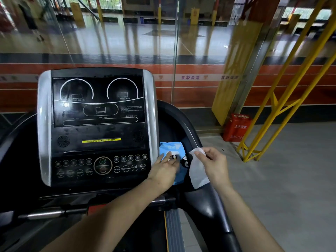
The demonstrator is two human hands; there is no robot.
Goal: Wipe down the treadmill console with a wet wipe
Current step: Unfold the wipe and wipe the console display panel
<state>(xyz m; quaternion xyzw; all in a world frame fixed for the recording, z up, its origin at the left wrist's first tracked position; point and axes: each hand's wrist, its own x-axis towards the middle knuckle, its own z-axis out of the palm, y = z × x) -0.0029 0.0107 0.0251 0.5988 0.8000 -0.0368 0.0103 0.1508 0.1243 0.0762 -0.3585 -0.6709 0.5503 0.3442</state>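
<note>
The treadmill console (98, 124) fills the left middle, a black panel with silver side strips, dark displays and round buttons. A blue wet-wipe pack (172, 148) lies in the tray just right of the console. My left hand (164, 170) rests on the pack with its fingers stretched flat over it. My right hand (213, 165) pinches the top corner of a white wet wipe (197, 170), which hangs down over the black right handrail (205, 195).
A glass wall (181, 51) stands right behind the console. A red fire-extinguisher box (236, 128) sits on the floor at right, next to a yellow steel frame (283, 106). A chrome grip bar (51, 213) runs below the console. Grey floor spreads to the right.
</note>
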